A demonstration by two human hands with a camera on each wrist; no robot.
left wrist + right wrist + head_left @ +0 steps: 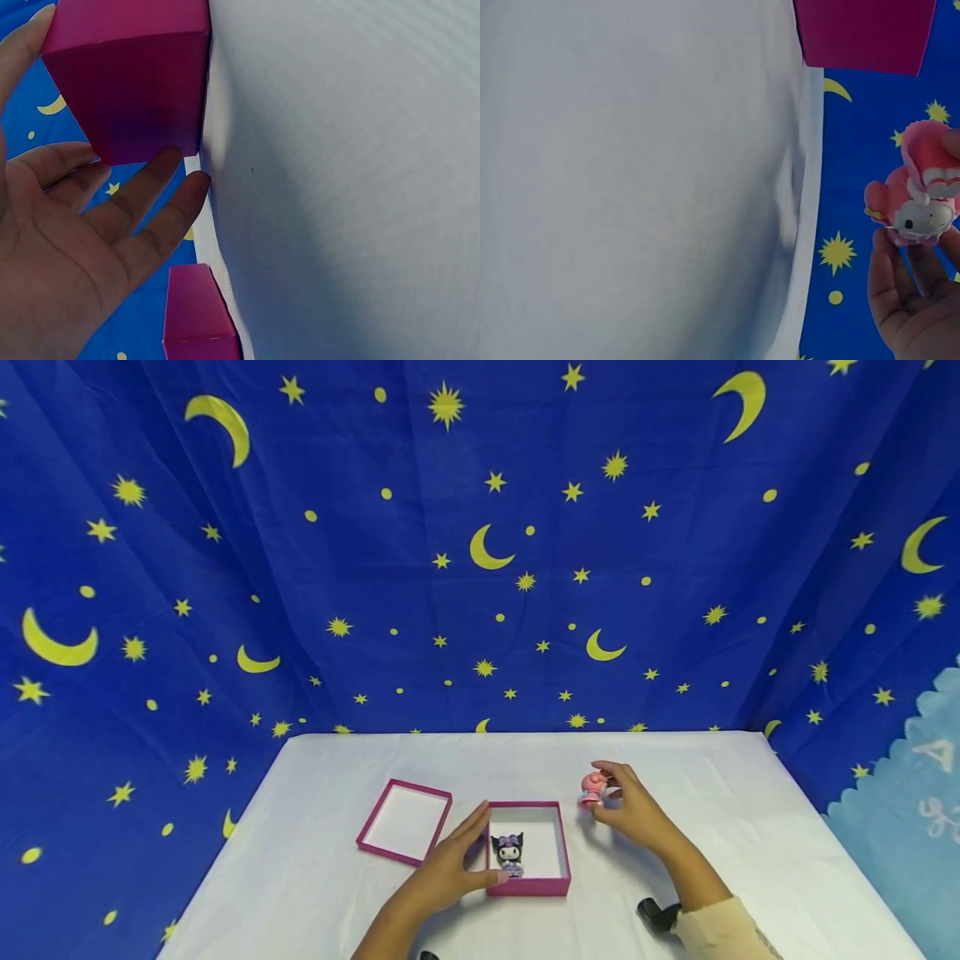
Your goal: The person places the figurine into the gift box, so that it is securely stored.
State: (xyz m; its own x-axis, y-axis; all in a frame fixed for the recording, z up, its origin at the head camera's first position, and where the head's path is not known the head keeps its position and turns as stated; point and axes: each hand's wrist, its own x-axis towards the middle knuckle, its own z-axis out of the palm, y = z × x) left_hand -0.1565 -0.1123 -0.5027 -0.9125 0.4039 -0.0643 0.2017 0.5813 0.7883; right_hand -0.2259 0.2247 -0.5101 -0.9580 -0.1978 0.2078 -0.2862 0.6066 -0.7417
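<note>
An open magenta box (pixel 531 887) with a white inside stands on the white table. Inside it, toward the left wall, a figurine with a black hood and purple bow (pixel 509 853) stands upright. My left hand (pixel 453 870) holds the box at its left side, thumb at the front wall and fingertips by the far left corner. To the right of the box, my right hand (pixel 633 810) grips a pink-hooded figurine (pixel 922 191) between thumb and fingers, above the table. In the right wrist view this figurine appears head down, its white face showing.
The magenta-rimmed lid (pixel 406 821) lies left of the box, white inside facing up. A black device (pixel 656 915) shows by the right wrist. Behind the white-covered table (pixel 675 760) hangs a blue cloth (pixel 420 610) with yellow moons and stars.
</note>
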